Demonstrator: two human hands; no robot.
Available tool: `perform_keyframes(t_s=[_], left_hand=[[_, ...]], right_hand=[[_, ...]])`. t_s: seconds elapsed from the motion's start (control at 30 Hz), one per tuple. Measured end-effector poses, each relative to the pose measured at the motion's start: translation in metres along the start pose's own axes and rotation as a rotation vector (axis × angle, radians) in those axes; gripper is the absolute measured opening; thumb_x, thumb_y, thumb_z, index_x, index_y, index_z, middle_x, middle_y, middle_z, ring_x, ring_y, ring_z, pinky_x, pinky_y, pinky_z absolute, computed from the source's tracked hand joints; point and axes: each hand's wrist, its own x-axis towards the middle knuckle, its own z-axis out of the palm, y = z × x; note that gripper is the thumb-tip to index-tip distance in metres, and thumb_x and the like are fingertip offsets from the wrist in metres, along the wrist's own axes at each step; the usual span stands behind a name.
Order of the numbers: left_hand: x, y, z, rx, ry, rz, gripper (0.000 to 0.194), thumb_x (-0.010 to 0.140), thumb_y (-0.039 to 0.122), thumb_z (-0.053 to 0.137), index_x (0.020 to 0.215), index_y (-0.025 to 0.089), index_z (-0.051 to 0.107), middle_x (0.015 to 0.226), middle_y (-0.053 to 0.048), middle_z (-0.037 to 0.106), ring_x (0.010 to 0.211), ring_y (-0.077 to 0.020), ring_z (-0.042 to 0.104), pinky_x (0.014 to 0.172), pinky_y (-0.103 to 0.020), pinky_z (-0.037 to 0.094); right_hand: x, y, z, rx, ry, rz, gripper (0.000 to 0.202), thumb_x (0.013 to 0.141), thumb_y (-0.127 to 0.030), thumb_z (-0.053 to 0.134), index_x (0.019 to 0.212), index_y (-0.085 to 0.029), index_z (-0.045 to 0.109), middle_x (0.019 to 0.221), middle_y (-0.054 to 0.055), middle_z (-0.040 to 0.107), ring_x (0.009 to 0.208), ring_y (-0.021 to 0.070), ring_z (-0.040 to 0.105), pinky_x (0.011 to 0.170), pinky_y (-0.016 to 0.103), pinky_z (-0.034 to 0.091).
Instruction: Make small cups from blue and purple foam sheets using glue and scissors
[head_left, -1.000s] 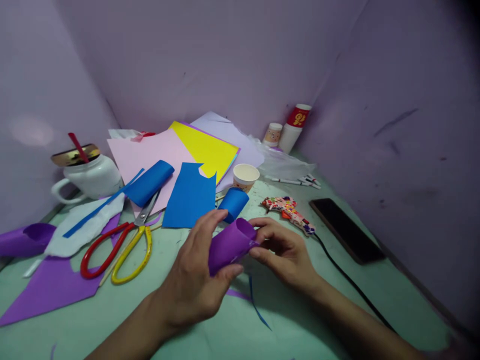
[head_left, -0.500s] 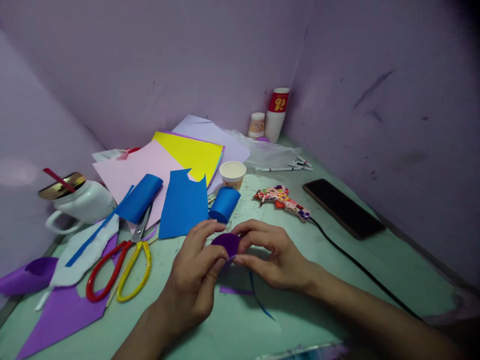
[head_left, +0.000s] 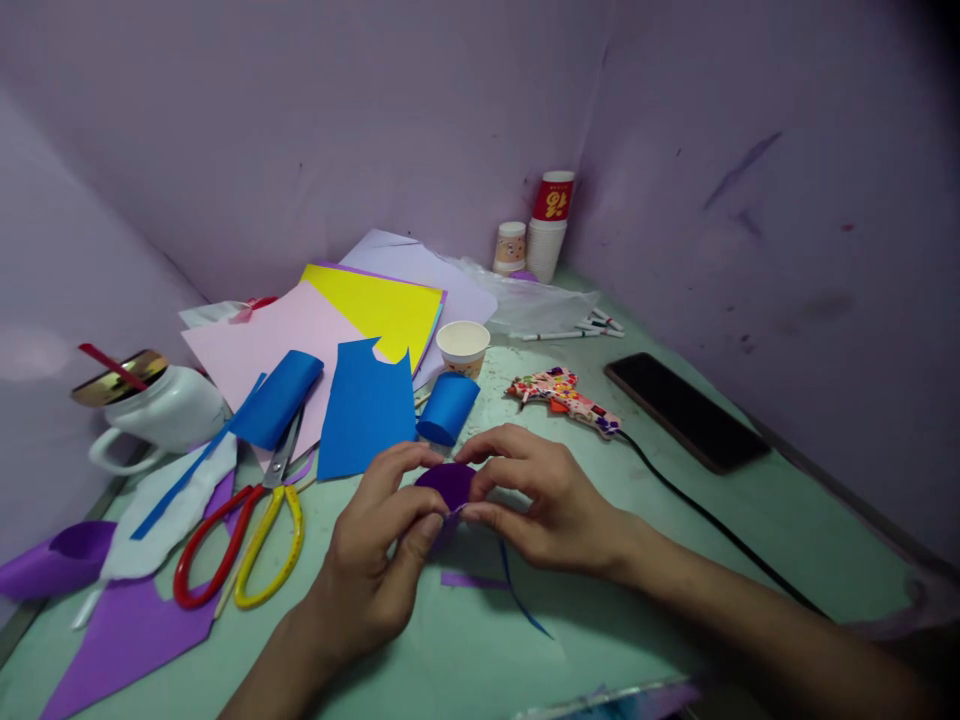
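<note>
A piece of purple paper, curled into a tube, is held between my two hands above the table. My left hand pinches its near edge with thumb and fingers from the left. From the right, my right hand grips the same paper, fingertips along its rim and thumb at the near seam. Under the hands lie a thin purple strip and a narrow blue strip. Just beyond the fingers rests a rolled blue paper tube. The lower part of the purple tube is mostly hidden by my hands.
To the left are red-and-yellow-handled scissors, a white mug and purple paper scraps. A flat blue sheet, a paper cup, a patterned glue gun with a black cord, and a phone lie beyond my hands.
Both hands have shifted very slightly left with the purple paper, still pinching its near edge. The view has moved a little; the other things stay in place.
</note>
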Motion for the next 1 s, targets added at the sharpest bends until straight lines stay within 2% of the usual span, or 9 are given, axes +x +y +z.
perform_keyframes(t_s=[0.13,0.3,0.43,0.53,0.67,0.77,0.83,0.9,1.0], left_hand=[[0.004,0.002,-0.002,-0.022,0.019,-0.045,0.013,0.085,0.01,0.049,0.083,0.019,0.059,0.107,-0.009,0.061,0.098,-0.0169,0.061,0.082,-0.026,0.05],[0.006,0.001,-0.004,0.031,0.065,-0.038,0.014,0.084,0.01,0.05,0.079,0.018,0.06,0.102,-0.009,0.065,0.094,-0.0172,0.064,0.078,-0.026,0.052],[0.004,-0.003,-0.009,0.022,0.056,-0.08,0.012,0.085,0.012,0.052,0.079,0.018,0.061,0.102,-0.009,0.065,0.093,-0.0155,0.064,0.08,-0.024,0.051],[0.001,-0.006,-0.013,0.021,0.015,-0.114,0.011,0.085,0.012,0.053,0.084,0.018,0.063,0.107,-0.008,0.065,0.098,-0.0142,0.064,0.084,-0.022,0.05],[-0.005,-0.004,-0.015,0.036,-0.035,-0.083,0.019,0.086,0.013,0.052,0.1,0.019,0.063,0.115,-0.008,0.064,0.107,-0.0135,0.061,0.092,-0.022,0.047],[-0.009,0.0,-0.014,0.074,-0.049,-0.058,0.022,0.086,0.014,0.052,0.105,0.02,0.06,0.118,-0.007,0.063,0.11,-0.014,0.059,0.094,-0.023,0.046],[-0.013,0.003,-0.012,0.104,-0.045,-0.043,0.024,0.086,0.017,0.054,0.109,0.021,0.058,0.118,-0.007,0.063,0.111,-0.0157,0.059,0.095,-0.026,0.047],[-0.016,0.005,-0.009,0.124,-0.02,-0.05,0.034,0.085,0.02,0.056,0.118,0.021,0.052,0.119,-0.008,0.063,0.11,-0.018,0.059,0.094,-0.029,0.048],[-0.019,0.008,-0.003,0.131,0.002,-0.122,0.052,0.083,0.022,0.058,0.132,0.021,0.038,0.118,-0.01,0.062,0.104,-0.0199,0.061,0.088,-0.032,0.052]], right_hand=[[0.008,-0.003,-0.002,0.01,-0.053,0.05,0.004,0.08,-0.02,0.066,0.077,-0.018,0.064,0.099,0.009,0.068,0.092,0.0203,0.064,0.079,0.034,0.052],[0.017,-0.008,0.0,0.048,-0.114,0.119,0.005,0.079,-0.013,0.067,0.079,-0.018,0.066,0.102,0.008,0.067,0.096,0.0197,0.063,0.086,0.035,0.05],[0.018,-0.005,0.009,0.078,-0.105,0.134,0.008,0.08,-0.011,0.066,0.075,-0.017,0.065,0.104,0.008,0.067,0.098,0.0192,0.062,0.088,0.035,0.049],[0.016,-0.003,0.012,0.121,-0.074,0.102,0.005,0.081,-0.015,0.067,0.084,-0.019,0.066,0.108,0.009,0.067,0.102,0.0191,0.062,0.091,0.035,0.049],[0.014,0.003,-0.008,0.074,-0.009,0.103,0.026,0.079,-0.03,0.071,0.102,-0.021,0.064,0.111,0.01,0.067,0.107,0.0223,0.061,0.093,0.038,0.048],[0.008,0.019,-0.043,-0.191,0.105,0.285,0.022,0.083,-0.036,0.063,0.099,-0.021,0.065,0.108,0.009,0.067,0.102,0.0253,0.063,0.089,0.041,0.049],[0.001,0.036,-0.066,-0.465,0.163,0.49,0.033,0.079,-0.042,0.062,0.103,-0.019,0.064,0.107,0.012,0.067,0.098,0.0292,0.064,0.084,0.043,0.049],[-0.007,0.052,-0.083,-0.68,0.034,0.691,0.047,0.078,-0.046,0.06,0.113,-0.014,0.061,0.113,0.016,0.065,0.094,0.0326,0.064,0.077,0.042,0.05],[-0.016,0.068,-0.091,-0.731,-0.152,0.908,0.053,0.077,-0.053,0.057,0.111,-0.012,0.063,0.107,0.017,0.067,0.09,0.0325,0.066,0.069,0.036,0.048]])
